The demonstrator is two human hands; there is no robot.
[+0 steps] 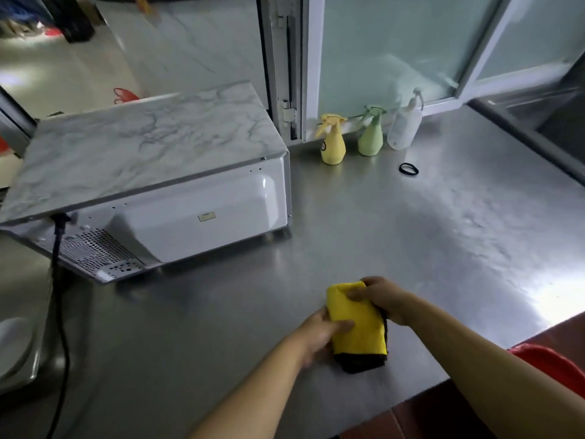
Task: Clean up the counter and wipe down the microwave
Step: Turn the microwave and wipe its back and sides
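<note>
Both hands, left hand (319,334) and right hand (380,299), are gripping a folded yellow cloth (357,324) at its sides, low over the steel counter (411,223). Its dark underside is mostly hidden. Farther left, the microwave (164,172) is showing its back, beside frosted windows (389,49).

Brushed, faintly glossy steel counter (411,232); on it, plush yellow microfibre cloth with dark trim (357,324), and glossy white enamelled-metal microwave with marble-patterned top (196,213).
</note>
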